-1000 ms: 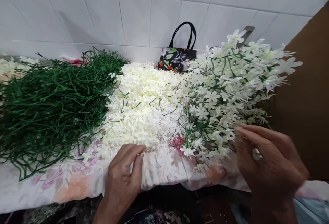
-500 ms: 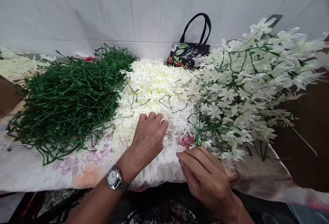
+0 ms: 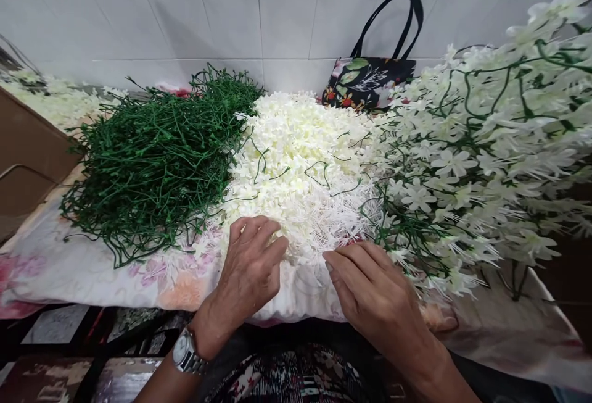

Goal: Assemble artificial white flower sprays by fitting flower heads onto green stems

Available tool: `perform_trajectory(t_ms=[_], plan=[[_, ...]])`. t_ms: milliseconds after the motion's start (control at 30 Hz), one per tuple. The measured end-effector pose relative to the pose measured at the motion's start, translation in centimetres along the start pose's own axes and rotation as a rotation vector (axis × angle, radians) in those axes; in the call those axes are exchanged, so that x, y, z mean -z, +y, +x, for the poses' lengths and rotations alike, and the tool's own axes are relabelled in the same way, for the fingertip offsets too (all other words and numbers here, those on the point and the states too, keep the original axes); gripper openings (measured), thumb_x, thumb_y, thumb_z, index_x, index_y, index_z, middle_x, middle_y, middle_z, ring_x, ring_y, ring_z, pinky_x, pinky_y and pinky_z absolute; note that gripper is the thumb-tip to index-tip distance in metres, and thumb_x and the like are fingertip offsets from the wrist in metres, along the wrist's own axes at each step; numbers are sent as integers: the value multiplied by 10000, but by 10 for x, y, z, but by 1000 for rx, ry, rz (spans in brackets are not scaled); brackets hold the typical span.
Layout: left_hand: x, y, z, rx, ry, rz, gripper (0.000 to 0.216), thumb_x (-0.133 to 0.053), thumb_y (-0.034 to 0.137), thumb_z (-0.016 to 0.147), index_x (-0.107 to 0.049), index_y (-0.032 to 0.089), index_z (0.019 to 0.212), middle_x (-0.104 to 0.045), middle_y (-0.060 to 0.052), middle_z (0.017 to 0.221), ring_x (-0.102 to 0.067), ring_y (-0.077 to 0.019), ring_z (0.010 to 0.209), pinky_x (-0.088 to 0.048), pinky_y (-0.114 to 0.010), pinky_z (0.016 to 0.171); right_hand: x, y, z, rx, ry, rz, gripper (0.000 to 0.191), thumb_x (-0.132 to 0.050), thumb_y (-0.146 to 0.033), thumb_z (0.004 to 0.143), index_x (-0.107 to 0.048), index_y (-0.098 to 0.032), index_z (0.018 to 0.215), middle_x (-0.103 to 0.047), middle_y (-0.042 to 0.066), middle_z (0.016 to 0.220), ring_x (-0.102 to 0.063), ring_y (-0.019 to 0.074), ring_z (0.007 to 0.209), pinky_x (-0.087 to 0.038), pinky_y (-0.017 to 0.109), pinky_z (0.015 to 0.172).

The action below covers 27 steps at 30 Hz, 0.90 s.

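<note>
My left hand point(image 3: 254, 261), with a watch on its wrist, has its fingers curled at the near edge of a pile of white artificial petals point(image 3: 296, 137). Its fingertips point away from me, so whatever they hold is hidden. Beside it, my right hand point(image 3: 372, 289) is closed in a pinch, thumb against fingers; anything between the tips is too small to name. Just beyond the hands lie thin white flower stamens point(image 3: 345, 208). Several loose green stems point(image 3: 319, 174) rest on the petals.
A large heap of green plastic stems point(image 3: 157, 162) lies at left beside a cardboard box point(image 3: 32, 150). Assembled white flowers point(image 3: 453, 162) are piled high at right. A floral handbag point(image 3: 370, 82) leans on the tiled wall point(image 3: 222, 14). A flowered cloth point(image 3: 97, 279) covers the table.
The view has shifted, so the table things appear farther right and higher. My left hand has drawn back from the petals towards me and left. My right hand keeps its pinch.
</note>
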State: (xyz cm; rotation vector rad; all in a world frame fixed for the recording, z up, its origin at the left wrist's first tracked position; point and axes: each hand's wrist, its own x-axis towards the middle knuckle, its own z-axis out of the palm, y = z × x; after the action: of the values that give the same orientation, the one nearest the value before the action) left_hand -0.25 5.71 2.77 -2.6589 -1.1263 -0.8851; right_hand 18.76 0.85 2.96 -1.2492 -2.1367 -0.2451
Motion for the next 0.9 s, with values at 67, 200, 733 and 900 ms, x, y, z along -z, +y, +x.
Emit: perform_trajectory(t_ms=[67, 200, 733, 900], plan=[[-1, 1, -4, 32, 18, -27, 277, -464, -46, 705, -602, 180, 787, -652, -79, 879, -561, -239, 900, -406, -417, 825, -3, -2, 3, -9, -19, -14, 201, -446, -30, 863, -618, -117, 919, -612, 83, 743, -555, 201, 753, -463, 356, 695], [-2, 5, -8, 83, 40, -75, 303, -454, -58, 696, -607, 174, 816, -662, -71, 856, -568, -232, 880, -414, -412, 809, -10, -8, 11, -32, -74, -39, 231, -425, -45, 873, -584, -87, 1036, -601, 92, 772, -560, 208, 761, -458, 342, 674], [-5, 2, 9, 286, 117, 134, 224, -487, 7, 764, -608, 161, 873, -602, -53, 755, -507, -208, 732, -358, -359, 657, -27, 1, 9, -84, -84, 189, 181, -431, -42, 877, -562, -159, 833, -562, 55, 748, -549, 172, 722, -427, 303, 679], [-12, 2, 19, 234, 49, 248, 219, -473, 2, 755, -590, 174, 688, -562, -42, 681, -474, -194, 670, -329, -355, 625, -26, 4, 7, -128, -71, 285, 161, -442, -59, 889, -544, -166, 826, -556, 43, 756, -538, 148, 706, -428, 282, 684]])
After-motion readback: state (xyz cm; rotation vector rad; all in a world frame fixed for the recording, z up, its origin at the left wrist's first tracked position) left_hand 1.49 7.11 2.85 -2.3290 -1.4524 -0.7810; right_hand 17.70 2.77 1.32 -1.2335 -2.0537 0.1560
